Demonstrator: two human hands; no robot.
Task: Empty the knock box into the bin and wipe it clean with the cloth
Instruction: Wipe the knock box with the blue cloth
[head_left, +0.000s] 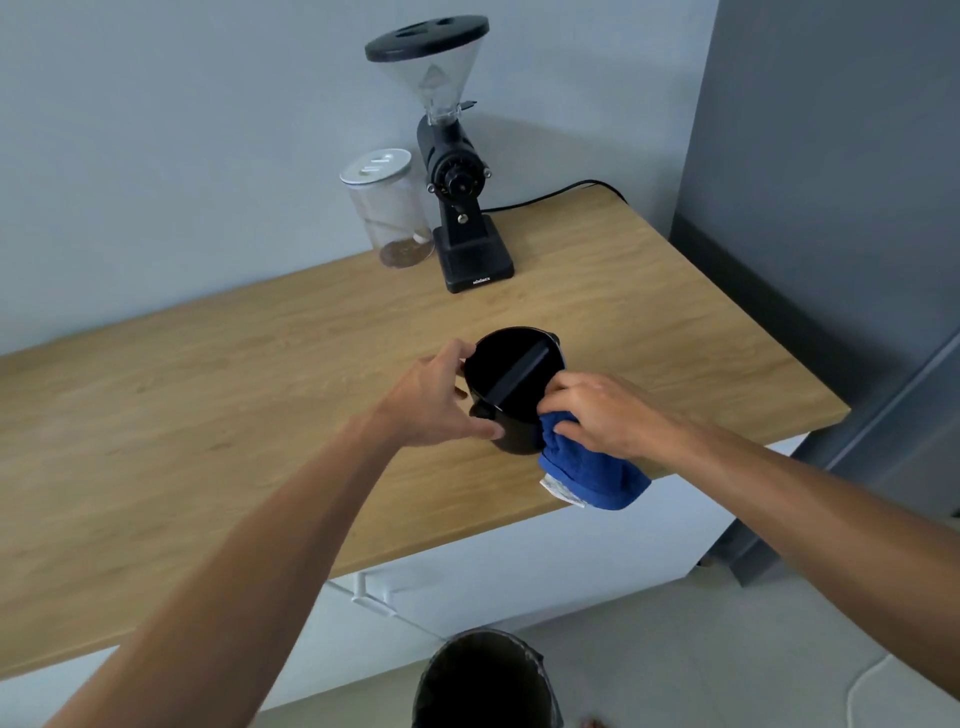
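My left hand (441, 400) grips the black knock box (511, 387) on the wooden counter (208, 415); my right hand (597, 415) presses the blue cloth (592, 475) against its side, bin (485, 680) on the floor below.

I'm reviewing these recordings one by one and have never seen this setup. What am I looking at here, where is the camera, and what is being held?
There is no machine: a person works with bare hands, and the single picture comes from a camera worn on their head, looking down. The left hand steadies a black knock box that stands on the wooden counter. The right hand has a grip on a blue cloth, pressed against the box's side near the rim. At the back of the counter stand a black coffee grinder and a glass jar. On the floor below, a dark bin is partly in view.
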